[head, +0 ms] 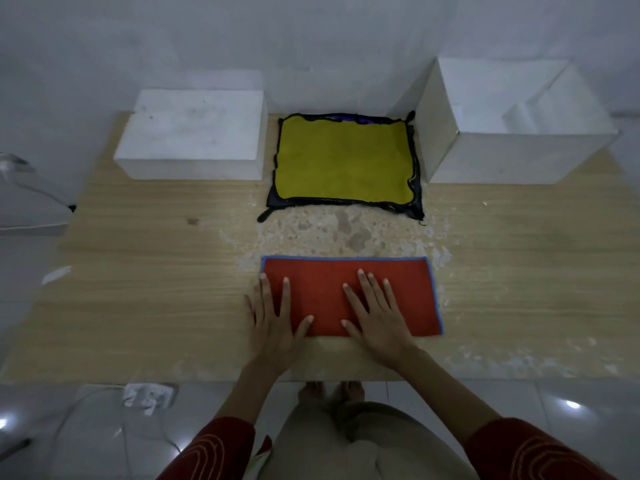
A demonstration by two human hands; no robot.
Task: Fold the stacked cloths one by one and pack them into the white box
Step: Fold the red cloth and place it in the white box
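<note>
Pressing flat on the red cloth [322,296], both hands lie w/ fingers straight & spread, gripping nothing, set apart from each other: left hand [273,323] straddles the cloth's left edge, outer fingers on wood, thumb on fabric; right hand [377,317] sits mid-cloth, its heel over the near edge. Cloth is a wide rectangle w/ blue trim showing on far, left & right edges, lying near the table's [138,289] front-centre, near edge approx parallel to the table front. Beyond it, a strip of worn, flecked wood, then the stack of cloths [343,161], yellow on top, dark edging, corners of lower ones poking out at front left & right. Stack sits between two boxes at the table's back: closed white box [190,133] just to its left, open white box [519,154] just to its right, a flap standing up inside. Bare wood runs wide on both sides of the red cloth. Below the front edge: tiled floor [571,403], a power strip [149,396] w/ cords.
</note>
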